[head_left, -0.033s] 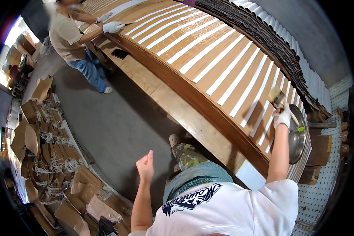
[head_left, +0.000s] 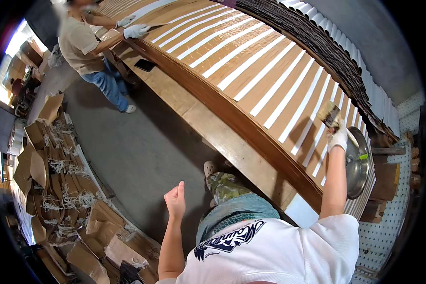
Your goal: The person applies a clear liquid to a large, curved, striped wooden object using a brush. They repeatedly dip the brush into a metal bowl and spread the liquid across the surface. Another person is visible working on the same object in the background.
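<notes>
My right hand (head_left: pixel 337 137), in a white glove, is closed round a wide, flat brush (head_left: pixel 328 114) with stained bristles. I hold the brush over the brown sheets (head_left: pixel 244 97), which are laid out in overlapping rows with white strips showing between them. Just right of that hand a round metal basin (head_left: pixel 359 177) sits on the sheets, a bit of bright green at its rim. My bare left hand (head_left: pixel 175 202) is raised over the floor, away from the stack, its fingers curled in and its thumb pointing up. Nothing shows in it.
A wooden bench ledge (head_left: pixel 213 125) runs along the stack's near side, with a black phone (head_left: pixel 144 65) on it. At the far left another person (head_left: pixel 83 45) in white gloves works at the stack. Brown paper bags (head_left: pixel 57 189) with white strings fill the lower left.
My right hand and the brush have shifted slightly to the left and upward over the sheets. My left hand stays almost where it was.
</notes>
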Demonstrator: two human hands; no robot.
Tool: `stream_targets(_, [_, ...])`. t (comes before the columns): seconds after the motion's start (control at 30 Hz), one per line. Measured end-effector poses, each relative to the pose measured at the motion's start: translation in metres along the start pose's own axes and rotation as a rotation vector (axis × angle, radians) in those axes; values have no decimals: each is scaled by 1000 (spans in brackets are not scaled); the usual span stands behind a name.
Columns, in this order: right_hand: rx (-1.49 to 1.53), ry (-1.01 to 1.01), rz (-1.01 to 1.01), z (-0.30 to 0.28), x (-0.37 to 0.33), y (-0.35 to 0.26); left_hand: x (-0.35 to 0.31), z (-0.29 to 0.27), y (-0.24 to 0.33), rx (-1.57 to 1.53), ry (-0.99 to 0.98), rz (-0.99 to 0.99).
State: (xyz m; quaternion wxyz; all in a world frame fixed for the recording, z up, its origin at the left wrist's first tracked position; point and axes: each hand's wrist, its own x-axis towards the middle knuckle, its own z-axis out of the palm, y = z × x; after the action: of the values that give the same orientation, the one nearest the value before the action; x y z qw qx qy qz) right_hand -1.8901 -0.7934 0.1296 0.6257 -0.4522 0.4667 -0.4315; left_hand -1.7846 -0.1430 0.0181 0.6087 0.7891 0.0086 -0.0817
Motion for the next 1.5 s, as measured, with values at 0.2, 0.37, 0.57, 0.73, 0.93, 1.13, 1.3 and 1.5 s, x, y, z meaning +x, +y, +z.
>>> stream_targets(0.2, [50, 33, 85, 156, -14, 56, 65, -7, 30, -55, 91, -130])
stream_targets(0.37, [-196, -258, -22, 253, -31, 73, 150, 4, 51, 397, -113, 83])
stream_targets(0.57, [-1015, -414, -547, 338, -35, 49, 287, 83, 114, 573, -480, 662])
stream_targets(0.73, [-1197, -374, -867, 385, -21, 74, 387, 147, 138, 761, -699, 978])
stream_targets(0.93, [-1364, -249, -699, 410, -3, 118, 469, 194, 128, 768, -944, 1210])
stream_targets(1.13, [-1383, -159, -586, 438, 90, 113, 489, 193, 114, 927, -1012, 1319])
stream_targets(1.3, [-1307, -72, -546, 461, 223, 102, 497, 193, 104, 951, -1027, 1345])
stream_targets(1.5, [-1290, 21, -679, 497, 364, 93, 503, 195, 92, 1006, -938, 1426])
